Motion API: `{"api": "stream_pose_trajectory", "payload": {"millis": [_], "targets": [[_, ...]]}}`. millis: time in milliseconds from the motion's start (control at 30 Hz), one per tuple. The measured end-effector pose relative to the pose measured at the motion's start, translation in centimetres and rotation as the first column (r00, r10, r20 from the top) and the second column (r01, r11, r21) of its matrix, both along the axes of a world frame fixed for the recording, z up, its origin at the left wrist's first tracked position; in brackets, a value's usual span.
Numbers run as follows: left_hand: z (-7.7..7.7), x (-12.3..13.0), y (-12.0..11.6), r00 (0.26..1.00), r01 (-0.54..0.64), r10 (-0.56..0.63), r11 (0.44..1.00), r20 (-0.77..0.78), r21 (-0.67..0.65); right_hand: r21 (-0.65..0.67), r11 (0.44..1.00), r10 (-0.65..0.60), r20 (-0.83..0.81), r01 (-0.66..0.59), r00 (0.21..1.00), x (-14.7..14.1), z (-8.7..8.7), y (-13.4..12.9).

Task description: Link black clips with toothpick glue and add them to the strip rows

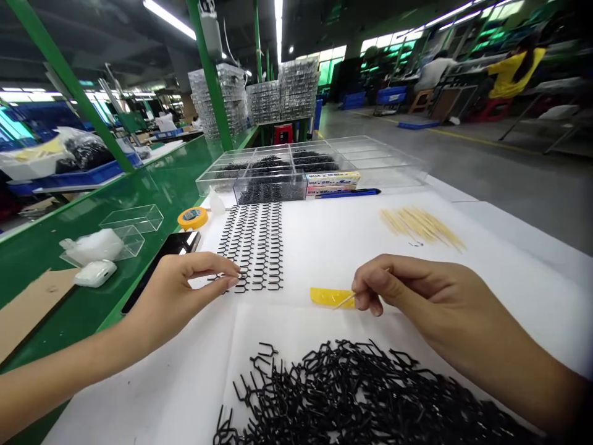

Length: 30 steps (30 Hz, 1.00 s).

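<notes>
My left hand (178, 287) is at the near end of several rows of small black Y-shaped pieces (262, 247) laid on white paper. Its thumb and index finger are pinched close together, and whatever lies between the tips is too small to make out. In my right hand (407, 290) a wooden toothpick (343, 301) is gripped, its tip pointing down and left over a yellow strip (327, 296) with drops of something shiny on it. Below both hands lies a loose heap of the same black pieces (352, 389).
Wooden toothpicks (419, 225) lie scattered at right. Behind stand a divided clear tray (361, 157), small boxes (332, 179) and a blue pen-like tool (349, 193). At left are orange tape (192, 217), a phone (160, 266) and a white case (95, 273). People sit farther back.
</notes>
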<state>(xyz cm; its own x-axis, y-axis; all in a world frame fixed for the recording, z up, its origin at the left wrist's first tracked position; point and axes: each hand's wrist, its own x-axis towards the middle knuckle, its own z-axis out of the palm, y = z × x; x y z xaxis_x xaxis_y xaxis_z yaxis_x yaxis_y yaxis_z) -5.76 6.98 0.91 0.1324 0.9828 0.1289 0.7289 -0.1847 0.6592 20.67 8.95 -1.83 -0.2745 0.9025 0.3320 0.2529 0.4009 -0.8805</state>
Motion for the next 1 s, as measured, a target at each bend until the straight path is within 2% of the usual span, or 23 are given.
{"api": "stream_pose_trajectory", "payload": {"millis": [167,267,433,667,867,1000], "targets": [[-2.2,-2.1,-0.9,0.997,-0.019,0.021,0.999,-0.07,0.026,-0.004,1.0,-0.021,0.015,0.021,1.0,-0.1,0.1,0.0],[-2.8,-2.5,-1.3,0.995,-0.026,0.028,1.0,-0.095,0.015,0.008,0.999,-0.04,0.033,0.039,0.999,0.0,0.0,0.0],[-2.8,-2.5,-1.5,0.993,-0.034,0.033,0.999,-0.11,-0.008,0.062,0.989,-0.135,0.044,0.132,0.99,-1.0,0.0,-0.3],[-2.8,-2.7,-1.3,0.991,-0.031,0.028,0.999,-0.129,-0.02,0.08,0.985,-0.154,0.028,0.151,0.988,-1.6,-0.2,-0.5],[-2.5,-2.6,-1.4,0.99,-0.041,0.037,0.999,-0.137,-0.027,0.059,0.998,-0.031,0.032,0.029,0.999,0.0,-0.3,0.1],[-2.5,-2.7,-1.4,0.988,-0.042,0.036,0.999,-0.148,-0.034,0.068,0.998,-0.001,0.016,0.0,1.0,0.2,-0.3,0.3]]}}
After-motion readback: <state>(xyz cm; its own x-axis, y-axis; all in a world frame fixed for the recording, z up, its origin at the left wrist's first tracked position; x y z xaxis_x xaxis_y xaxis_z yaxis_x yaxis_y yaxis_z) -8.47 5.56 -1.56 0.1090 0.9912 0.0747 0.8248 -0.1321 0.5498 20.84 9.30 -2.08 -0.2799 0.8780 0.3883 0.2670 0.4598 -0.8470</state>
